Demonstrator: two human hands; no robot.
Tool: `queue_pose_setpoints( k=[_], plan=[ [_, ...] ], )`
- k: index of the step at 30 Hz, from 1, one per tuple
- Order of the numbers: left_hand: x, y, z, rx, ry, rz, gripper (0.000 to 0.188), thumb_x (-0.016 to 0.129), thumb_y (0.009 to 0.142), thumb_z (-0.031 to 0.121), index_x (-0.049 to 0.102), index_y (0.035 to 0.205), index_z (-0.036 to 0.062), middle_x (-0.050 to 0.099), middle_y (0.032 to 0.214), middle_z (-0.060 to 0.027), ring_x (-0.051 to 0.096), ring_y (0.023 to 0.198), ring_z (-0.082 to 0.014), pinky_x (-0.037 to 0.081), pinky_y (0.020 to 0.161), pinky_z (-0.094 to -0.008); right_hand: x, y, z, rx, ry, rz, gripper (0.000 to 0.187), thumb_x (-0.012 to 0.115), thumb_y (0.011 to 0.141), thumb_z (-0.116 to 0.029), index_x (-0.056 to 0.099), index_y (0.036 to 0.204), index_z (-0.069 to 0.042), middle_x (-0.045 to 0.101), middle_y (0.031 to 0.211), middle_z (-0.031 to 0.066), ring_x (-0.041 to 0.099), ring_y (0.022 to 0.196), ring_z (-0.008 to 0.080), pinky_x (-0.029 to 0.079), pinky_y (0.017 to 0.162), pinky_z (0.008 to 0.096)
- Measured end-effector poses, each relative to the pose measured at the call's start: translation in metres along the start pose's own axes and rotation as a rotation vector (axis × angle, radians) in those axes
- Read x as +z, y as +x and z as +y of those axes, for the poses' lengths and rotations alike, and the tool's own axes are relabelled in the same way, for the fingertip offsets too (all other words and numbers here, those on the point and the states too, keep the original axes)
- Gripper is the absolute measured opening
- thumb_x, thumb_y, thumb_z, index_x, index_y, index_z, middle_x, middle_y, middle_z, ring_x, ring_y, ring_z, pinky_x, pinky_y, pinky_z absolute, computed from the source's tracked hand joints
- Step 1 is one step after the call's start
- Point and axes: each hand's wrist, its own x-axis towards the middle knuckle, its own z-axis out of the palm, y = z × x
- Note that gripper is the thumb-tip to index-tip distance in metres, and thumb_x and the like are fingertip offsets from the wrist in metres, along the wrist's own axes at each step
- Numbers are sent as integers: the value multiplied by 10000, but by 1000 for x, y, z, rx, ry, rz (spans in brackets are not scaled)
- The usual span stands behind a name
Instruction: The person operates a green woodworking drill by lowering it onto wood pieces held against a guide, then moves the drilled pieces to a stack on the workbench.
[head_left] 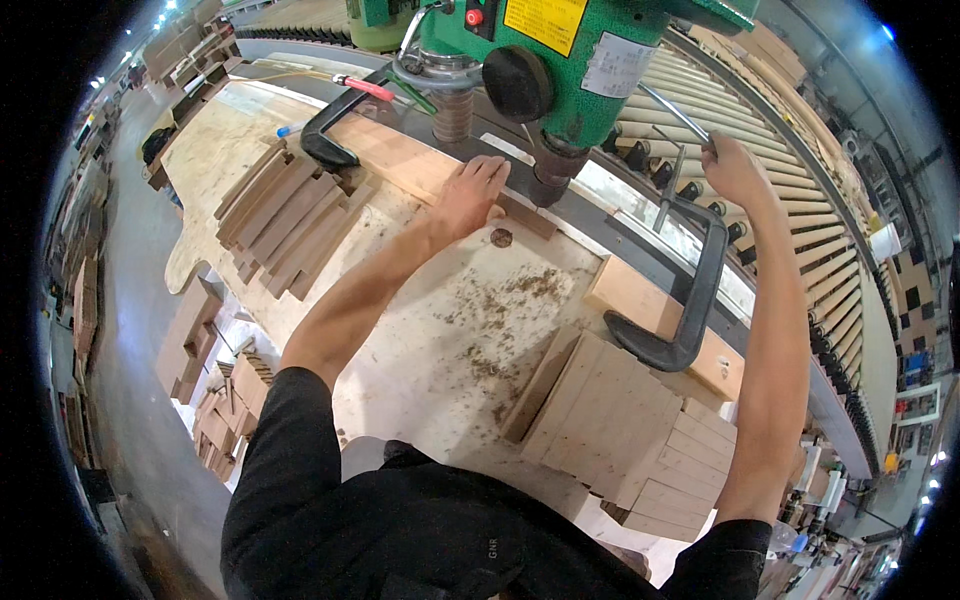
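Observation:
A green drill press stands in front of me, its dark chuck pointing down at a small brown wood strip. My left hand is closed on the strip's left end, beside a pale wooden fence board. Up on the right, my right hand wraps round the metal feed lever of the press. The drill tip and its contact with the strip cannot be made out. A round dark plug or knot shows on the board just below the strip.
C-clamps hold boards at either side. Brown strips are piled at left, stacked wood blocks at right. Wood shavings litter the pale worktop. A roller conveyor runs behind on the right.

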Motion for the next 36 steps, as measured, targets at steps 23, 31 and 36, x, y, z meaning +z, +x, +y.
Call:
queue_pose_setpoints(
  k=[23, 31, 36],
  plan=[
    [7, 6, -24, -34, -84, -204, 596, 690, 778, 226, 485, 1294, 8, 472, 1370, -146, 410, 1297, -324, 360, 1074, -391, 194, 91, -89, 162, 901, 255, 405, 550, 891, -343, 675, 680, -20, 632, 592, 101, 629, 587, 211, 480, 603, 342],
    [5, 5, -24, -64, -55, -284, 607, 656, 824, 284, 452, 1341, 41, 419, 1422, -125, 367, 1331, -303, 356, 1081, -394, 179, 72, -71, 212, 930, -6, 380, 572, 847, -358, 646, 750, 2, 632, 616, 100, 626, 604, 209, 478, 612, 338],
    [10, 7, -24, -37, -77, -245, 629, 672, 801, 306, 461, 1335, 47, 426, 1416, -128, 369, 1328, -307, 346, 1085, -400, 118, 15, -12, 269, 377, 115, 381, 581, 860, -427, 683, 959, -74, 672, 805, 174, 649, 794, 354, 491, 721, 450]
  ],
)
